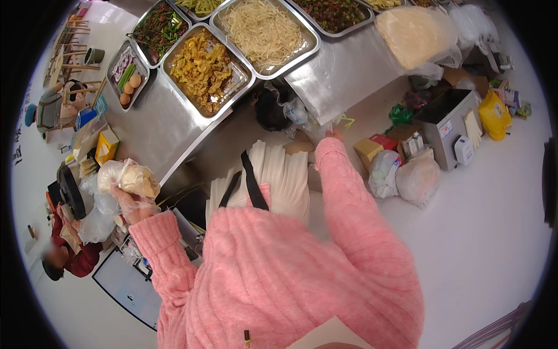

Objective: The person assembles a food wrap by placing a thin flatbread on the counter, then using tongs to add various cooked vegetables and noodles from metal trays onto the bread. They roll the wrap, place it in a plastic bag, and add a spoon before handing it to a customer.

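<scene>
At the left, my left hand (132,205) is closed on a clear plastic bag (141,181) with pale, tan, bread-like food inside. It is held up beside the left end of the steel counter (165,136). My right hand (335,136) reaches forward to the front edge of the right counter section (340,72). Its fingers are small and mostly hidden, so their grip cannot be made out. Right by it are clear plastic and a thin yellow-green strip (347,121). A dark bin or bucket (272,110) with plastic in it stands left of that hand, below the counter.
Steel trays of food line the counter, including shredded pale strips (261,29), yellow egg-like pieces (200,67) and whole eggs (129,87). A big bag of flat dough sheets (412,38) lies at the right. Bagged goods (418,177) and a metal box (447,125) stand right. Another person (81,256) is far left.
</scene>
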Motion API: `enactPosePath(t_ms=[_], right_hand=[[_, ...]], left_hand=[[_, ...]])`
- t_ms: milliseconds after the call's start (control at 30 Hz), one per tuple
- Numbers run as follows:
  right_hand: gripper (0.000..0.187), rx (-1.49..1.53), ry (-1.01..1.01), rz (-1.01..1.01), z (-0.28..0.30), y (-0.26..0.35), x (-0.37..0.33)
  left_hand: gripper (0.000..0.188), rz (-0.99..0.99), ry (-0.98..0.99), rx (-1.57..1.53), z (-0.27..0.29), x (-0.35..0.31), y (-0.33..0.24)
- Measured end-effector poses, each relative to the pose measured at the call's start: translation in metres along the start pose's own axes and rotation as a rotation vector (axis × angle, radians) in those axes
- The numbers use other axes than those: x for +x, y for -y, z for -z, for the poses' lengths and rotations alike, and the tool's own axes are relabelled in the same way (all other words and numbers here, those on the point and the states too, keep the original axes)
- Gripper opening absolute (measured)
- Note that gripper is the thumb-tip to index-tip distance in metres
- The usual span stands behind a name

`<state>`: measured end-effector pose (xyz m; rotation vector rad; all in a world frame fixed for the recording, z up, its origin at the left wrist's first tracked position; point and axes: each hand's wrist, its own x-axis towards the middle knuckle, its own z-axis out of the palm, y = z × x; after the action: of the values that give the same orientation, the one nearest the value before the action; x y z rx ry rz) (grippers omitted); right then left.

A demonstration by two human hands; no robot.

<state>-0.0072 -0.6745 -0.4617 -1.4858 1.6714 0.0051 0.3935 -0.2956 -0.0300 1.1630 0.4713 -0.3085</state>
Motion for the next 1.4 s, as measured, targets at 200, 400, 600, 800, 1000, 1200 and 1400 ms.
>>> enactPosePath(t_ms=[200, 400, 600, 800, 1000, 1200, 1400], right_hand=[[0.029, 0.097, -0.357, 0.316, 0.028, -0.008, -0.07], [0.021, 0.185, -0.348, 0.368, 0.05, -0.004, -0.089], [0.014, 0.563, -0.276, 0.265, 0.068, -0.009, -0.072], [0.024, 0.847, -0.181, 0.082, 0.085, 0.008, -0.046], [0.027, 0.941, -0.031, -0.063, 0.112, 0.03, -0.035], [0.017, 0.833, 0.288, -0.058, 0.134, 0.035, -0.037], [0.02, 0.697, 0.133, 0.034, 0.124, 0.051, -0.062]], left_hand=[[0.057, 0.201, 0.015, 0.011, 0.005, 0.016, 0.008], [0.057, 0.275, 0.177, 0.08, -0.016, 0.017, 0.023], [0.057, 0.276, 0.125, 0.072, -0.021, 0.003, 0.026], [0.057, 0.255, 0.089, 0.076, -0.018, -0.001, 0.023], [0.057, 0.269, 0.116, 0.019, -0.019, -0.002, 0.027], [0.056, 0.253, 0.094, 0.004, -0.02, -0.003, 0.03], [0.054, 0.255, 0.121, 0.01, -0.021, -0.003, 0.032]])
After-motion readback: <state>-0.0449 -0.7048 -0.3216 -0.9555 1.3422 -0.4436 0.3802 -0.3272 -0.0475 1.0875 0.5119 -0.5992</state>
